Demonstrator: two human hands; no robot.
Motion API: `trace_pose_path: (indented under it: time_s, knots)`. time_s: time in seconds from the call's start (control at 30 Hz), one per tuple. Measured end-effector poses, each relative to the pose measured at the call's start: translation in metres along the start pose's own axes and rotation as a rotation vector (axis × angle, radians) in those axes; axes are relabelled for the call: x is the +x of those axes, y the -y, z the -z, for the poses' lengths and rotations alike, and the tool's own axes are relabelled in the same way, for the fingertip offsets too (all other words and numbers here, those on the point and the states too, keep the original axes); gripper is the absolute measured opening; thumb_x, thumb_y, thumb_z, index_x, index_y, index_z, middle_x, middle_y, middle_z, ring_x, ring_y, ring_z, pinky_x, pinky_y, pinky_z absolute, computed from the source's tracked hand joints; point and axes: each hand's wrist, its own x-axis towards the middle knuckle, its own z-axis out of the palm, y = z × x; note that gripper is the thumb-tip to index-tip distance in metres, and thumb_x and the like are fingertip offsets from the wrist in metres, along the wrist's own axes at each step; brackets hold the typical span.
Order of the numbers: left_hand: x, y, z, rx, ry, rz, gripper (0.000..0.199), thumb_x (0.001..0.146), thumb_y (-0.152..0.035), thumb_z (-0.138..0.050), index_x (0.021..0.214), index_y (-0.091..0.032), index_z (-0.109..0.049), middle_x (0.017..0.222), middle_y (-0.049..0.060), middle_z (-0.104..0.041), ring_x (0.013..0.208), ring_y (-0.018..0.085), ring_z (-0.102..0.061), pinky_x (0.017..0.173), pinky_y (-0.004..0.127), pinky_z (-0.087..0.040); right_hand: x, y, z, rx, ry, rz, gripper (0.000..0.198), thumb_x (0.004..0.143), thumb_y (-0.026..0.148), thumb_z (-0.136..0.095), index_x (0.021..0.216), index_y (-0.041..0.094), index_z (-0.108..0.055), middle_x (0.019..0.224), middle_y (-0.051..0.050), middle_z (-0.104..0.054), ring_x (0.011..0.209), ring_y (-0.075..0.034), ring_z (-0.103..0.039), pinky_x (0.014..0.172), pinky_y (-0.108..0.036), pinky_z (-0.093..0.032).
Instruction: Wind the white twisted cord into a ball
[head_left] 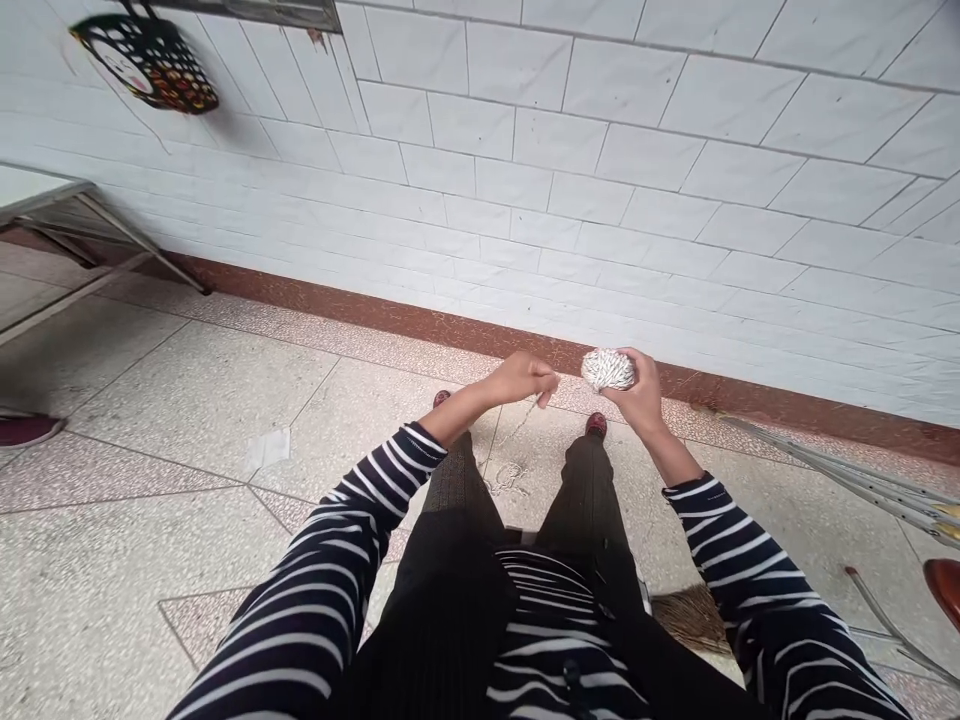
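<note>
String ball (606,370): pale w/ dark flecks, wound roundish, up in front of the body in R hand (641,392); seen from above it sits against the wall base
R grip: thumb on ball's lower edge, fingers curled round its right side, closed on it
L hand (527,380): just left of ball, apart from it; thumb & fingertips pressed tog., pinching a thin strand (526,418)
Strand run: hangs from L hand, slants down-left twd floor; too thin to trace fully; can't tell if it also crosses the gap to ball
Loose string (510,478): small tangled heap on floor btwn the legs
Sleeves (300,585): navy w/ white stripes, both arms out fwd, wrists bare
Trousers (589,485): dark, legs apart, reddish shoe tips (596,425) showing
Floor (187,400): speckled slabs w/ pinkish bands; whitish scrap (268,449) flat on it, left of the legs
Wall (495,140): white tiles above red-brown skirting (360,303)
Upper L: dark bag (150,62) w/ cartoon face & spots, hanging
Far L: metal-framed table (120,218), partly in view; another person's maroon shoe (28,430) at the edge below
R side: metal rods (847,462) nr skirting; brown bristles (686,615), partly hidden by R sleeve; red-brown rounded thing (946,585) cut off, can't tell what
</note>
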Motion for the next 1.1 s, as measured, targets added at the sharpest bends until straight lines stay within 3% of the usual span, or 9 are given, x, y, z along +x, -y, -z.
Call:
trace_pose_path:
  time_s: [0.17,0.23,0.3,0.43,0.53,0.7,0.83,1.0,1.1]
  knots:
    - [-0.018,0.056,-0.052,-0.151,0.175,0.149,0.031,0.09,-0.039,-0.052,0.08,-0.017,-0.071,0.067,0.002,-0.071,0.079,0.017,-0.068,0.088,0.028,-0.047,0.024,0.017,0.026,0.292,-0.218,-0.17,0.067,0.051,0.018,-0.073,0.115,0.023,-0.056,0.113,-0.005,-0.06,0.096,-0.024,-0.059,0.079,-0.038,-0.053]
    - [-0.017,0.074,-0.066,-0.007,0.063,0.238,0.019,0.083,-0.033,-0.062,0.089,-0.018,-0.072,0.082,0.004,-0.075,0.087,0.021,-0.068,0.088,0.031,-0.048,0.029,0.03,0.032,0.444,-0.192,-0.242,0.067,0.051,0.018,-0.074,0.115,0.024,-0.055,0.114,-0.004,-0.06,0.096,-0.023,-0.06,0.072,-0.035,-0.055]
    - [-0.009,0.078,-0.07,0.06,-0.106,0.262,0.025,0.079,-0.028,-0.066,0.103,-0.019,-0.071,0.105,0.008,-0.074,0.099,0.024,-0.066,0.091,0.033,-0.047,0.029,0.044,0.031,0.54,-0.154,-0.289,0.069,0.051,0.018,-0.076,0.116,0.025,-0.054,0.117,-0.004,-0.059,0.098,-0.024,-0.06,0.066,-0.032,-0.055]
    - [0.023,0.048,-0.058,-0.131,-0.324,0.047,0.039,0.084,-0.033,-0.064,0.122,-0.022,-0.064,0.128,0.009,-0.065,0.116,0.024,-0.06,0.099,0.035,-0.044,0.026,0.068,0.012,0.551,-0.129,-0.239,0.068,0.049,0.015,-0.077,0.113,0.025,-0.056,0.116,-0.004,-0.06,0.1,-0.023,-0.059,0.071,-0.032,-0.055]
    - [0.045,0.018,-0.054,-0.346,-0.376,-0.081,0.035,0.082,-0.039,-0.068,0.109,-0.017,-0.068,0.11,0.008,-0.071,0.106,0.023,-0.063,0.095,0.034,-0.046,0.025,0.08,-0.004,0.528,-0.106,-0.19,0.065,0.052,0.016,-0.075,0.114,0.024,-0.056,0.114,-0.003,-0.061,0.098,-0.022,-0.059,0.076,-0.032,-0.053]
    - [0.05,0.006,-0.064,-0.559,-0.365,-0.034,0.03,0.081,-0.042,-0.067,0.068,-0.014,-0.067,0.063,0.002,-0.067,0.076,0.018,-0.065,0.083,0.03,-0.048,0.027,0.085,-0.011,0.364,-0.066,-0.071,0.067,0.055,0.017,-0.072,0.119,0.025,-0.055,0.114,-0.004,-0.061,0.098,-0.024,-0.059,0.078,-0.035,-0.051]
    - [0.033,0.025,-0.067,-0.515,-0.266,0.055,0.026,0.08,-0.037,-0.064,0.068,-0.015,-0.068,0.061,0.001,-0.067,0.071,0.016,-0.063,0.079,0.027,-0.047,0.034,0.075,-0.002,0.236,-0.105,0.021,0.068,0.056,0.02,-0.073,0.12,0.025,-0.054,0.123,-0.006,-0.055,0.106,-0.027,-0.055,0.087,-0.04,-0.05]
    - [0.003,0.052,-0.056,-0.227,-0.098,0.166,0.032,0.082,-0.038,-0.059,0.062,-0.015,-0.067,0.063,0.002,-0.068,0.063,0.014,-0.057,0.065,0.024,-0.042,0.049,0.059,0.017,0.055,-0.219,0.119,0.067,0.056,0.018,-0.074,0.12,0.026,-0.054,0.124,-0.006,-0.051,0.112,-0.028,-0.052,0.097,-0.047,-0.046]
    - [-0.011,0.047,-0.037,-0.175,-0.032,0.097,0.036,0.086,-0.042,-0.057,0.064,-0.015,-0.068,0.066,0.002,-0.068,0.065,0.014,-0.059,0.069,0.025,-0.043,0.045,0.044,0.024,-0.088,-0.099,0.183,0.067,0.054,0.013,-0.075,0.117,0.026,-0.059,0.125,-0.007,-0.05,0.119,-0.032,-0.048,0.104,-0.051,-0.041]
